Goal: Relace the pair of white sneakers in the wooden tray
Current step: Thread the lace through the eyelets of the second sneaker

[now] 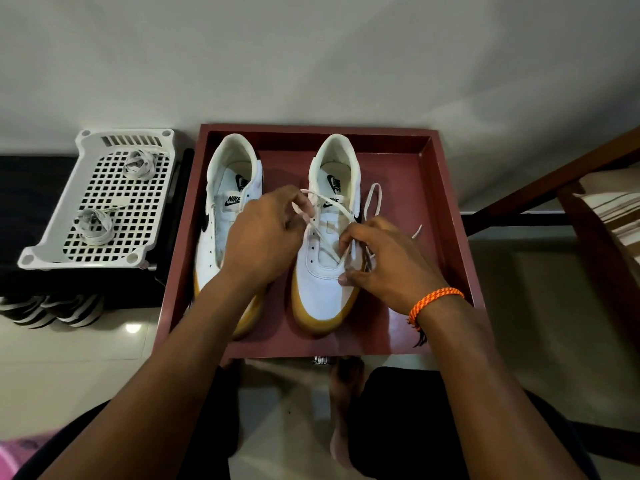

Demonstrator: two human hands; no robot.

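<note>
Both hands' fingers pinch the lace [331,202]; left hand [266,237] hides the left sneaker [227,202]; basket [52,237] beside tray [446,202]

glossy wooden tray [446,202], perforated plastic basket [52,237]

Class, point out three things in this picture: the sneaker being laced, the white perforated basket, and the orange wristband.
sneaker being laced [323,292], head view, on its white toe.
white perforated basket [52,233], head view, on its left rim.
orange wristband [434,299], head view, on the braid across the right wrist.
</note>
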